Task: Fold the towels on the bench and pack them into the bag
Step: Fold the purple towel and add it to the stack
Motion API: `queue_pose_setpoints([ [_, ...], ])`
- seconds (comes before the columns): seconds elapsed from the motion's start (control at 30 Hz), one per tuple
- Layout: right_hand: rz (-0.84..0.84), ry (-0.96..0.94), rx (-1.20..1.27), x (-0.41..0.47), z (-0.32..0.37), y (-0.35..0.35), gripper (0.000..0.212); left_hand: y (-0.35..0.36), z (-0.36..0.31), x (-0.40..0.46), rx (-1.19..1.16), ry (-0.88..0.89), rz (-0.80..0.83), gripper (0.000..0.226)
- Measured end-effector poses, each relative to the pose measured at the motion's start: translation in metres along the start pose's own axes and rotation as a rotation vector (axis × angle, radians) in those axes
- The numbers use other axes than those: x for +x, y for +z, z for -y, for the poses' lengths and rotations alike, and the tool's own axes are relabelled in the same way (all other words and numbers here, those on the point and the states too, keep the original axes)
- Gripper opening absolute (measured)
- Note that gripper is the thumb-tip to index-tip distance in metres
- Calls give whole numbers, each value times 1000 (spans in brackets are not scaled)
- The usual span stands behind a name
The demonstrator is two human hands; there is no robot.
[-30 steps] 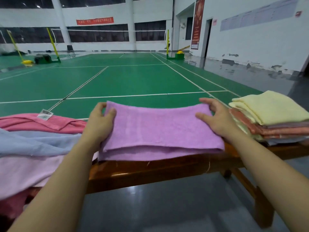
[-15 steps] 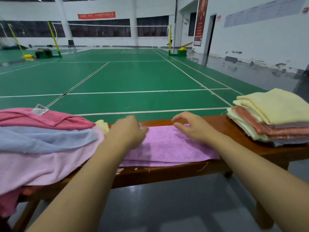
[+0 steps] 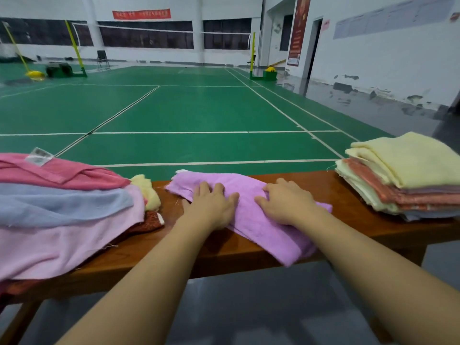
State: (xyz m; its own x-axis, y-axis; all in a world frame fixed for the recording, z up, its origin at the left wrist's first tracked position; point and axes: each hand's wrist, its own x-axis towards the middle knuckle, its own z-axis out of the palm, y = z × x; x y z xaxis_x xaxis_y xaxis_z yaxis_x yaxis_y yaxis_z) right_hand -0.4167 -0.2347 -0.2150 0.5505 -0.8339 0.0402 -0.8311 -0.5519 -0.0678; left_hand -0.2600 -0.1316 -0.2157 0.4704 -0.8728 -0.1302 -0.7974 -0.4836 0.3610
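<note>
- Since a second ago the purple towel has come down from being held up at its two ends; it now lies folded on the bench, and both hands have moved in from its ends to its middle.
- The left hand lies flat with fingers spread, pressing the towel's left part, probably to set the crease.
- The right hand rests just beside it, fingers straight but lightly bent, holding the cloth down.
- Left of the left hand sits the unfolded heap; right of the right hand, well apart, the folded stack.
- No bag is in view.
</note>
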Motion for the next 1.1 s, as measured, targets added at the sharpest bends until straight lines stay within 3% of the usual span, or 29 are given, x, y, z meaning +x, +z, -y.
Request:
queue_pose_setpoints([
  [0.13,53,93,35,-6,-15,-15,44,-9,-3,13,-85,91,91,42],
  [0.23,45,172,203,-4,-25,-15,53,-19,-4,18,-193,107,124,60],
  [0.37,16,238,285,-7,-23,-13,60,-19,3,21,19,-217,-74,88],
  [0.43,23,246,336,-8,-17,-14,60,-11,4,18,124,-292,-87,101],
  [0.5,38,238,391,-7,-12,-14,58,-5,-2,16,160,-248,-45,91],
  [0.57,54,222,441,-6,-11,-14,55,-3,-11,14,118,-143,-32,62],
  [0.63,55,207,501,-4,-13,-14,49,-2,-19,10,-1,-82,-52,40],
  [0.73,10,197,686,-5,-14,-15,36,-5,-25,-1,-323,-38,-149,29],
  [0.83,-95,247,1128,-4,-19,-15,27,-8,-29,-1,-800,-61,-236,19],
  [0.9,-98,312,1421,-4,-23,-17,25,-11,-31,1,-1093,-129,-211,13],
  [1.0,-126,333,1557,-6,-27,-18,38,-14,-31,6,-1412,-193,-160,41],
  [1.1,-285,311,1567,-8,-25,-22,43,-19,-33,5,-1429,-176,-314,61],
])
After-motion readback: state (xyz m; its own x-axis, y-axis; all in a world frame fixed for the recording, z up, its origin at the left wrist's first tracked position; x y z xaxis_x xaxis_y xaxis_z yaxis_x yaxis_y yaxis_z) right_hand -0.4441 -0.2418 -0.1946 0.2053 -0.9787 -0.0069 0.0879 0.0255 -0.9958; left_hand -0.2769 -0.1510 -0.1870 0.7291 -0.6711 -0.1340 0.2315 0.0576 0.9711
